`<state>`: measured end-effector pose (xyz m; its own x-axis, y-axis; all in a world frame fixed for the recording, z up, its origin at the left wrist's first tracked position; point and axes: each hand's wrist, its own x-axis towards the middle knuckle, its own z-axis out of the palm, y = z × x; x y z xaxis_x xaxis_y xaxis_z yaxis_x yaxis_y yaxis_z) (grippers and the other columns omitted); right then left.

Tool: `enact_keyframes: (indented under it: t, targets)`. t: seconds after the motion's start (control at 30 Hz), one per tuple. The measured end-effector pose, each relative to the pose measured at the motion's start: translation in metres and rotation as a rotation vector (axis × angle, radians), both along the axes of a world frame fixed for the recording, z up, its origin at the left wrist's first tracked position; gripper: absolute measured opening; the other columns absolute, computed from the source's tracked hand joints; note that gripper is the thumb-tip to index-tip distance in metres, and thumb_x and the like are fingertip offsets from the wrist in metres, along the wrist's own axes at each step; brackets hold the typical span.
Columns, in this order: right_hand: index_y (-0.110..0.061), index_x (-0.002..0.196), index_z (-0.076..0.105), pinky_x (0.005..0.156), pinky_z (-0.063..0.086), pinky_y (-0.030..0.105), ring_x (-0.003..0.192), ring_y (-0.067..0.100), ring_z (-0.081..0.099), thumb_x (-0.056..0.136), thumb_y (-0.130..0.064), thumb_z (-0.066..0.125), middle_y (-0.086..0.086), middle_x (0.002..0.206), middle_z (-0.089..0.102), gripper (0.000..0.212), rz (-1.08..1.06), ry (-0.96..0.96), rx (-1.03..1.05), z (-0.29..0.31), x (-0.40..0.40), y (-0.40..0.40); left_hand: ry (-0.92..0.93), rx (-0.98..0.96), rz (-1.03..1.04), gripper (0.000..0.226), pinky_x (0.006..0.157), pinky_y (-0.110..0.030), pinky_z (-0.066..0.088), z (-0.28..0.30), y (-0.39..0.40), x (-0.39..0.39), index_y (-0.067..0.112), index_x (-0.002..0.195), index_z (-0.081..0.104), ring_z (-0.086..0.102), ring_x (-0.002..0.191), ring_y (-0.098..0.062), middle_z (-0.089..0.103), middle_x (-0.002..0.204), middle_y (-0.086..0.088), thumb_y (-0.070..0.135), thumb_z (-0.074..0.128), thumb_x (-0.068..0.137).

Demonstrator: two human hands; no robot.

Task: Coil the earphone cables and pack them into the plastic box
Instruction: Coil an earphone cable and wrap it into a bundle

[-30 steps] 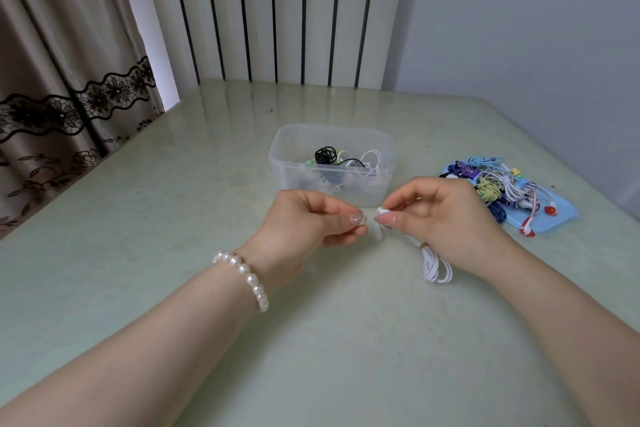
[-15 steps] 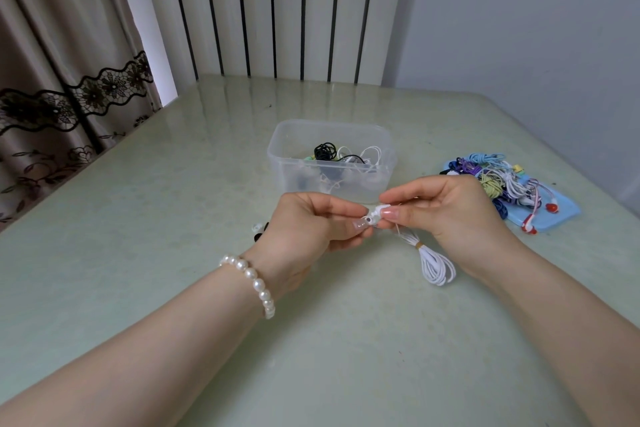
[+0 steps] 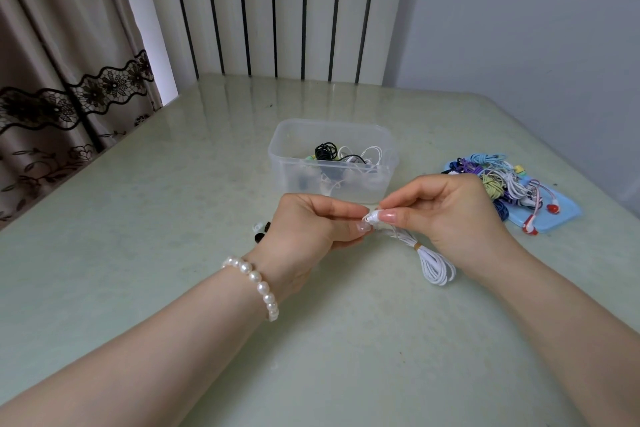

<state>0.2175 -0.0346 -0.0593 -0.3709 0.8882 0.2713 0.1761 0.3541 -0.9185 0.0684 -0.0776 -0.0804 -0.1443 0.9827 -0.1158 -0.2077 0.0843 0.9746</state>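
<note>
A white earphone cable [image 3: 433, 262], coiled and bound by a small tan tie, hangs below my hands above the table. My left hand [image 3: 311, 225] and my right hand [image 3: 446, 211] both pinch its white earbud end between thumb and finger, fingertips almost touching. Just beyond them stands the clear plastic box [image 3: 287, 163], open, with black and white coiled earphones inside. A heap of coloured earphones [image 3: 498, 180] lies on a blue lid [image 3: 561, 218] to the right.
Small black and white bits [image 3: 259, 232] lie on the table left of my left wrist. The pale green table [image 3: 138, 253] meets a striped wall panel at the back, with a curtain at the left.
Both hands stay pinched on the earbud end and have shifted little. More of the coiled white cable now shows below my right hand.
</note>
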Motion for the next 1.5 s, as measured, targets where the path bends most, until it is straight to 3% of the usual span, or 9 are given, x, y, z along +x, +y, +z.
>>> enact_keyframes:
  t: [0.17, 0.33, 0.53, 0.87, 1.1, 1.2, 1.3, 1.4, 1.5]
  targets:
    - [-0.013, 0.062, 0.068, 0.062, 0.054, 0.026, 0.058, 0.017, 0.062, 0.063, 0.007, 0.075, 0.001, 0.057, 0.068, 0.021, -0.038, -0.022, -0.011, -0.001, 0.0, 0.0, 0.005, -0.006, 0.0, 0.015, 0.069, -0.024, 0.058, 0.001, -0.001, 0.0, -0.003, 0.077, 0.068, 0.069, 0.063, -0.016, 0.071, 0.067, -0.008, -0.016, 0.066, 0.07]
    - [-0.011, 0.061, 0.067, 0.055, 0.051, 0.019, 0.051, 0.012, 0.059, 0.063, 0.008, 0.075, -0.003, 0.05, 0.065, 0.021, -0.049, -0.046, -0.026, 0.001, -0.001, -0.002, -0.049, -0.047, 0.007, 0.017, 0.068, -0.027, 0.057, 0.003, -0.001, 0.0, -0.001, 0.074, 0.064, 0.068, 0.06, -0.016, 0.07, 0.062, -0.008, -0.018, 0.064, 0.07]
    - [-0.006, 0.061, 0.065, 0.056, 0.055, 0.025, 0.048, 0.013, 0.063, 0.064, 0.013, 0.072, 0.0, 0.049, 0.064, 0.02, -0.059, -0.013, -0.094, 0.001, -0.002, -0.001, -0.119, -0.091, -0.021, 0.016, 0.066, -0.025, 0.058, 0.006, -0.001, -0.002, -0.003, 0.078, 0.064, 0.07, 0.065, -0.02, 0.071, 0.069, -0.012, -0.018, 0.061, 0.072]
    - [-0.002, 0.061, 0.062, 0.049, 0.054, 0.02, 0.044, 0.012, 0.063, 0.067, 0.016, 0.069, 0.001, 0.046, 0.062, 0.02, -0.111, 0.078, -0.136, -0.002, -0.007, -0.003, -0.217, -0.098, -0.052, 0.015, 0.066, -0.027, 0.059, 0.007, -0.002, -0.002, -0.007, 0.083, 0.062, 0.07, 0.066, -0.022, 0.071, 0.073, -0.016, -0.019, 0.055, 0.076]
    - [-0.023, 0.055, 0.063, 0.059, 0.051, 0.023, 0.057, 0.018, 0.064, 0.069, 0.008, 0.071, -0.003, 0.061, 0.068, 0.035, -0.234, -0.082, 0.168, -0.012, -0.01, -0.005, -0.343, -0.102, -0.084, 0.02, 0.069, -0.027, 0.058, 0.008, -0.003, 0.0, -0.005, 0.093, 0.061, 0.071, 0.072, -0.023, 0.071, 0.081, -0.018, -0.017, 0.052, 0.079]
    - [-0.018, 0.058, 0.064, 0.059, 0.053, 0.027, 0.054, 0.016, 0.062, 0.066, 0.009, 0.073, -0.003, 0.053, 0.066, 0.029, -0.208, -0.003, 0.073, -0.009, -0.007, 0.001, -0.302, -0.079, -0.078, 0.019, 0.072, -0.028, 0.057, 0.009, -0.002, -0.002, -0.004, 0.098, 0.06, 0.07, 0.075, -0.024, 0.071, 0.086, -0.018, -0.012, 0.053, 0.082]
    - [-0.006, 0.064, 0.064, 0.053, 0.052, 0.016, 0.049, 0.008, 0.058, 0.064, 0.01, 0.073, -0.001, 0.052, 0.064, 0.018, -0.162, 0.113, -0.068, -0.003, 0.0, 0.006, -0.208, -0.043, -0.072, 0.018, 0.07, -0.025, 0.058, 0.009, 0.0, -0.006, -0.003, 0.099, 0.06, 0.07, 0.075, -0.021, 0.071, 0.084, -0.015, -0.009, 0.054, 0.083]
    - [-0.005, 0.066, 0.064, 0.053, 0.047, 0.011, 0.051, 0.005, 0.057, 0.064, 0.008, 0.074, 0.007, 0.063, 0.065, 0.017, -0.15, 0.083, -0.097, 0.0, 0.004, 0.008, -0.093, -0.024, -0.055, 0.014, 0.07, -0.023, 0.058, 0.009, 0.001, -0.008, 0.0, 0.091, 0.063, 0.069, 0.071, -0.018, 0.07, 0.08, -0.012, -0.008, 0.058, 0.081]
    - [-0.007, 0.065, 0.064, 0.051, 0.043, 0.007, 0.044, -0.002, 0.051, 0.064, 0.009, 0.075, 0.006, 0.061, 0.061, 0.019, -0.17, -0.062, -0.078, -0.001, 0.008, 0.014, 0.081, -0.014, -0.016, 0.012, 0.067, -0.021, 0.055, 0.008, 0.003, -0.012, 0.004, 0.081, 0.065, 0.066, 0.067, -0.015, 0.068, 0.078, -0.012, -0.007, 0.062, 0.079]
